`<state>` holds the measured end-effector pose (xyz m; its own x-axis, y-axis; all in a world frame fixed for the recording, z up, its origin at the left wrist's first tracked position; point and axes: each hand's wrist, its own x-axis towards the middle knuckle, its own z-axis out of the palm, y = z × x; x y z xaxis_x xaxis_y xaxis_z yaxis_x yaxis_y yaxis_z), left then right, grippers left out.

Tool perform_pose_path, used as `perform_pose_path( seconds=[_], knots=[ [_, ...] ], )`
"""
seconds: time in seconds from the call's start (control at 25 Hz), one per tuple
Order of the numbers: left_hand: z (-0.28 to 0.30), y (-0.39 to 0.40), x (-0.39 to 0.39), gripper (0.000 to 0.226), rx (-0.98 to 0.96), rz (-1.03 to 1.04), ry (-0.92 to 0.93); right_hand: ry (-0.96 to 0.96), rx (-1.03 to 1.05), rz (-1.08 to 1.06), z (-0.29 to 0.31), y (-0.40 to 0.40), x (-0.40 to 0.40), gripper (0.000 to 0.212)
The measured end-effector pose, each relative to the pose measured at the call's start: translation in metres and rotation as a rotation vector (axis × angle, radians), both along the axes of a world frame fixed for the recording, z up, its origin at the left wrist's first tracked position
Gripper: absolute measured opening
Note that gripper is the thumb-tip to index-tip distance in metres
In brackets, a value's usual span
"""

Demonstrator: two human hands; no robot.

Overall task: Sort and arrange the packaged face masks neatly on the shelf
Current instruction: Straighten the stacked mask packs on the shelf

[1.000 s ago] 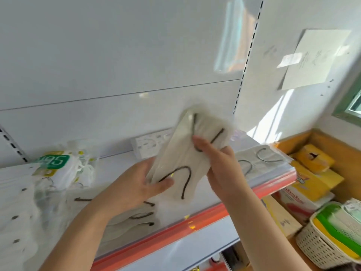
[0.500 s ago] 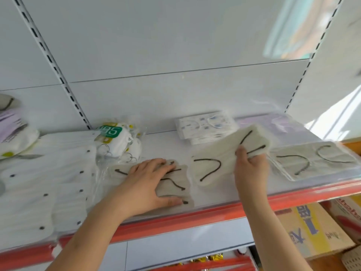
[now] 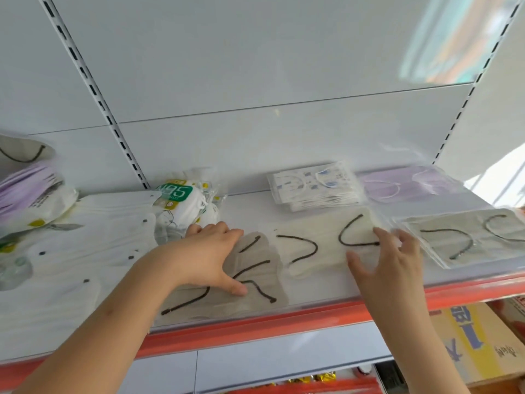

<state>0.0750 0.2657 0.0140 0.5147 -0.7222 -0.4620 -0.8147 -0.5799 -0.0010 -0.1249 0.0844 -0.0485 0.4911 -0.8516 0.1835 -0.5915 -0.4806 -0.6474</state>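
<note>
A beige mask pack with dark ear loops [image 3: 324, 245] lies flat on the white shelf [image 3: 250, 211]. My right hand [image 3: 386, 265] hovers at its right end with fingers spread and holds nothing. My left hand [image 3: 210, 257] rests flat on a pile of similar beige mask packs [image 3: 255, 282] at the shelf's front. Another grey-beige stack [image 3: 466, 240] lies to the right. Behind are patterned white packs [image 3: 312, 189], lilac packs [image 3: 409, 183] and N95 packs [image 3: 184, 206].
White button-dotted packs [image 3: 71, 251] cover the shelf's left part, with lilac and white packs [image 3: 28, 194] further left. A red price rail [image 3: 284, 325] runs along the shelf's front edge. A yellow carton [image 3: 471, 342] stands below right.
My right hand laid the beige pack flat on the shelf and let go of it. My left hand moved from that pack onto the front pile. The view swung left.
</note>
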Motion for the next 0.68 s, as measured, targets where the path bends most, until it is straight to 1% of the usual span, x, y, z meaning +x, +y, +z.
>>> perform_pose_path(
  seconds=[0.08, 0.12, 0.2, 0.28, 0.36, 0.44, 0.48, 0.52, 0.6, 0.64, 0.68],
  knots=[
    [0.002, -0.004, 0.003, 0.103, 0.007, 0.050, 0.039, 0.239, -0.152, -0.052, -0.005, -0.003, -0.001, 0.056],
    [0.002, -0.005, 0.005, 0.095, -0.003, 0.059, 0.059, 0.277, -0.204, -0.029, -0.005, -0.004, 0.001, 0.054],
    [0.004, -0.006, 0.009, 0.066, -0.042, 0.025, 0.088, 0.235, -0.305, 0.163, -0.006, -0.004, 0.008, 0.047],
    [0.009, -0.002, 0.011, 0.045, -0.133, 0.003, 0.096, 0.245, -0.326, 0.360, -0.010, -0.004, 0.017, 0.049],
    [0.023, 0.008, 0.015, 0.034, -0.266, 0.033, 0.086, 0.267, -0.269, 0.390, -0.011, -0.007, 0.021, 0.043],
    [0.042, 0.021, 0.023, 0.033, -0.446, 0.124, 0.100, 0.250, -0.274, 0.366, -0.010, -0.010, 0.022, 0.037],
    [0.052, 0.028, 0.027, 0.032, -0.577, 0.187, 0.133, 0.230, -0.288, 0.350, -0.010, -0.009, 0.023, 0.039],
    [0.060, 0.034, 0.029, 0.030, -0.740, 0.260, 0.183, 0.169, -0.307, 0.334, -0.008, -0.006, 0.026, 0.046],
    [0.063, 0.039, 0.030, 0.029, -1.097, 0.414, 0.317, -0.061, -0.298, 0.335, 0.002, 0.006, 0.035, 0.058],
    [0.059, 0.038, 0.027, 0.030, -1.238, 0.475, 0.390, -0.199, -0.205, 0.388, 0.011, 0.015, 0.040, 0.065],
    [0.052, 0.034, 0.023, 0.033, -1.335, 0.514, 0.461, -0.316, -0.046, 0.483, 0.022, 0.025, 0.047, 0.077]
  ],
)
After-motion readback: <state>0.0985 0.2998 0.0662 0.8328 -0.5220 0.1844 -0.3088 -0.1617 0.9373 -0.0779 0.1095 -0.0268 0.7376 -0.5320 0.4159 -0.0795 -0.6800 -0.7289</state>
